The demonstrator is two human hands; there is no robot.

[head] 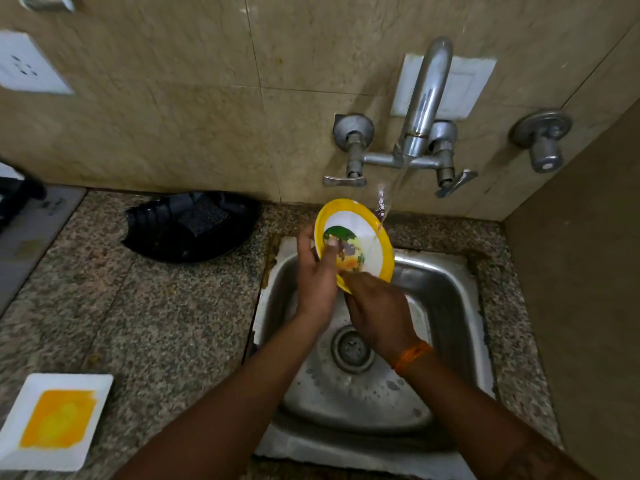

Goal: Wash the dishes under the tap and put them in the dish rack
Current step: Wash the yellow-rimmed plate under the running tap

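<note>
Fingers (332, 245) of the left hand (317, 282) curl round the rim of the yellow-rimmed picture plate (363, 233), thumb on its face, tilting it so the tap's (424, 98) stream runs across it. Right hand (377, 313) holds the lower edge; its fingers are hidden, so I cannot tell how they lie. Below sits the steel sink (446, 296), set in a speckled granite tabletop (138, 317). A square white plate stained yellow (55, 420) waits at the left, near a black dish rack (190, 226) against the tiled wall.

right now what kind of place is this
Most likely a home kitchen's washing-up corner: a steel sink set in a speckled stone counter, a wall tap running onto a yellow-rimmed plate, and tiled walls.
</note>
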